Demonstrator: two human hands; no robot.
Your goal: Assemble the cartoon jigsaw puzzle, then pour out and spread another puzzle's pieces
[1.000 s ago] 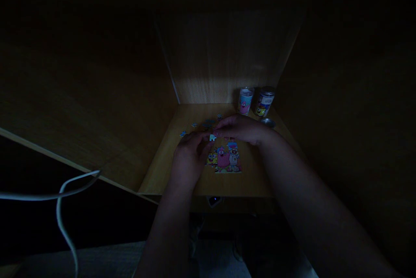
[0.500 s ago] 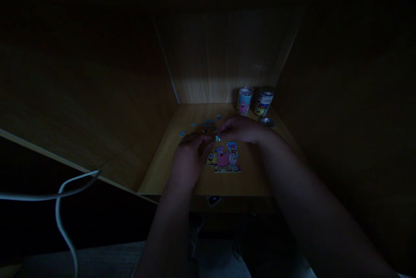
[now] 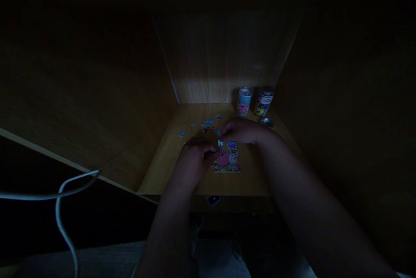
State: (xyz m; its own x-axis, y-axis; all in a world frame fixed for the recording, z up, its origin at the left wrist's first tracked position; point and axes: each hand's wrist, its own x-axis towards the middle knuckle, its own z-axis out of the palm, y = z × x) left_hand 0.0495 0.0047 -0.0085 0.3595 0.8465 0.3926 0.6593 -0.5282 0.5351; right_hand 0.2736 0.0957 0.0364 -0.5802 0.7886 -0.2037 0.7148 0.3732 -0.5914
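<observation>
A partly joined jigsaw puzzle (image 3: 224, 161) with cartoon figures, one pink, lies on the wooden surface. My left hand (image 3: 196, 154) rests over its left side, thumb and forefinger closed together at its upper left edge; the yellow figure there is covered. Between the fingertips of my right hand (image 3: 240, 130) is a small light blue and white puzzle piece (image 3: 220, 143), right at the puzzle's top edge. In the dim light I cannot tell whether that piece is locked in. Several loose puzzle pieces (image 3: 206, 124) lie scattered beyond my hands.
At the back right stand a clear-topped cartoon can (image 3: 245, 101) and a second printed can (image 3: 263, 101). A round metal lid (image 3: 266, 122) lies before them. Wooden walls close in the surface at the sides and back. A white cable (image 3: 61, 213) hangs at lower left.
My right hand has brought the small piece slightly down and right, against the puzzle's top edge. My left hand has slid right onto the puzzle, covering the yellow figure.
</observation>
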